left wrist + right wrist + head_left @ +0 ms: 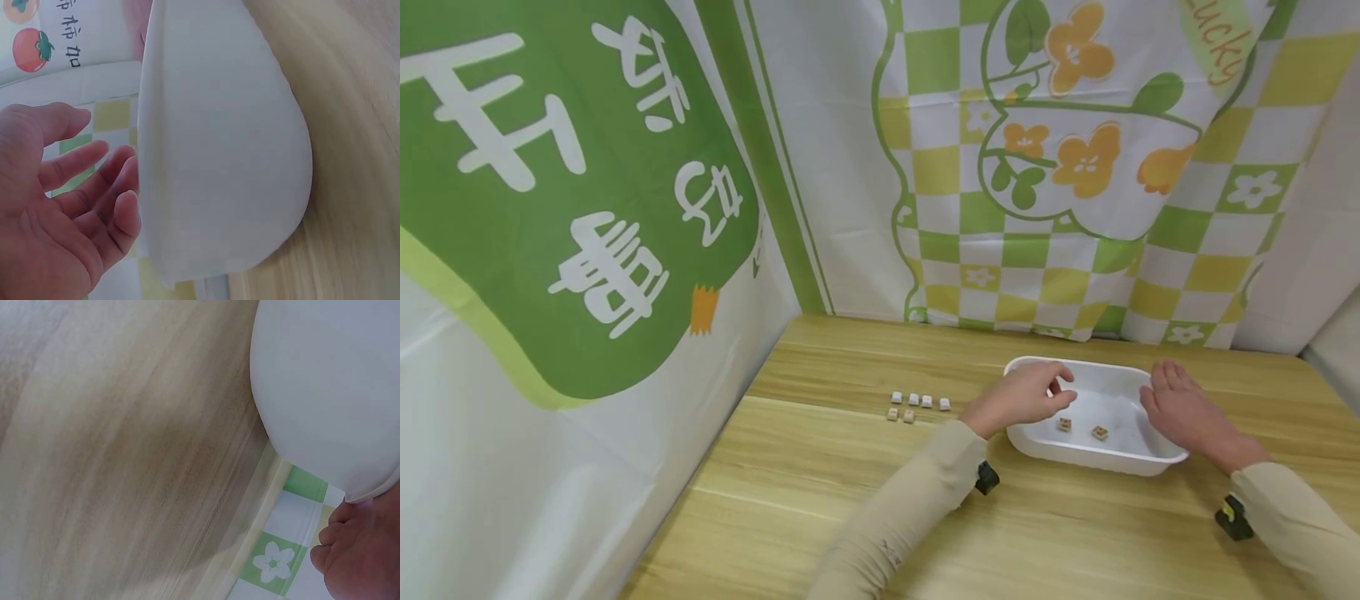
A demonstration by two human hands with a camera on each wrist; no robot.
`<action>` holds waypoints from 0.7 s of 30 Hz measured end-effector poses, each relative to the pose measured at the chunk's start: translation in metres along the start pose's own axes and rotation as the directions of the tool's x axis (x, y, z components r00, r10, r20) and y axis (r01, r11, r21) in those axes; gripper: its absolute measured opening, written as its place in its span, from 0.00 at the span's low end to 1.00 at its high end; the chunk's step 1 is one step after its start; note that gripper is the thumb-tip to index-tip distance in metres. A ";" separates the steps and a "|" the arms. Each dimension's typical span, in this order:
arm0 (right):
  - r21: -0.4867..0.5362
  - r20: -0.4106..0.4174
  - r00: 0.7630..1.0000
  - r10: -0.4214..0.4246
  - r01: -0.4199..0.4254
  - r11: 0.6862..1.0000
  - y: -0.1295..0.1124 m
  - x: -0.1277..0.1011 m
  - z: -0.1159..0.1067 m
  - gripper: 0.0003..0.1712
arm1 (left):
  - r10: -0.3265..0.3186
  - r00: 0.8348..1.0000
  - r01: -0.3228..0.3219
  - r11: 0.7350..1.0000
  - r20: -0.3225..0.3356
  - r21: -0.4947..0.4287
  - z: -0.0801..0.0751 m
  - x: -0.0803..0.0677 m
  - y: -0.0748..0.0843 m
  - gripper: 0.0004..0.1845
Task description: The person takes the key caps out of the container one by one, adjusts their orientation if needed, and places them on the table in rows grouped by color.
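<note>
White tray (pixel 1120 458) w/ two small cubes (pixel 1064 424) sits on the table (pixel 820 500). Left hand (pixel 1019 396) hovers over it, fingers loosely curled, holding nothing. Right hand (pixel 1180 410) rests flat on the rim.

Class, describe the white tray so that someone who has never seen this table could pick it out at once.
Start at the wooden table before the green checked cloth. On its right part sits the white tray, between the left hand and the right hand. It is the only container: shallow, rounded at the corners, holding two small brown cubes, while other cubes lie in rows to its left.
</note>
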State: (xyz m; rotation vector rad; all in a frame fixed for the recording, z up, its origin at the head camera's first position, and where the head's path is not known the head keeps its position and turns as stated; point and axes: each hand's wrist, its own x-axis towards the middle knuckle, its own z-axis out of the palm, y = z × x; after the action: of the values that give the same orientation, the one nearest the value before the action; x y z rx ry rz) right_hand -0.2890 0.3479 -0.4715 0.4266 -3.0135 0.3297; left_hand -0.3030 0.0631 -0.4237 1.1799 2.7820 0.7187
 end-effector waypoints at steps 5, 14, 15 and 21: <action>-0.012 -0.015 1.000 -0.012 0.012 1.000 0.001 0.001 0.001 0.37 | -0.011 1.000 0.011 1.000 0.026 0.012 0.006 0.004 0.005 0.18; -0.041 -0.059 0.998 -0.029 0.026 0.999 -0.001 0.001 0.003 0.33 | -0.101 0.992 0.096 0.994 0.073 0.059 0.023 0.017 0.016 0.17; -0.043 -0.066 0.997 -0.031 0.028 0.999 -0.002 0.001 0.003 0.33 | -0.106 0.991 0.101 0.993 0.077 0.060 0.025 0.018 0.016 0.16; -0.047 -0.060 0.998 -0.031 0.028 0.999 -0.001 0.000 0.001 0.33 | -0.105 0.990 0.099 0.993 0.090 0.068 0.034 0.024 0.020 0.15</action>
State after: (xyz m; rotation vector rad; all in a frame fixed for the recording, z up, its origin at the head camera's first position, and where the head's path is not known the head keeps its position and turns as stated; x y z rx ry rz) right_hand -0.2885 0.3463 -0.4722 0.4478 -2.9459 0.2662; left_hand -0.2994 0.1052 -0.4423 1.0427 2.7820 0.5566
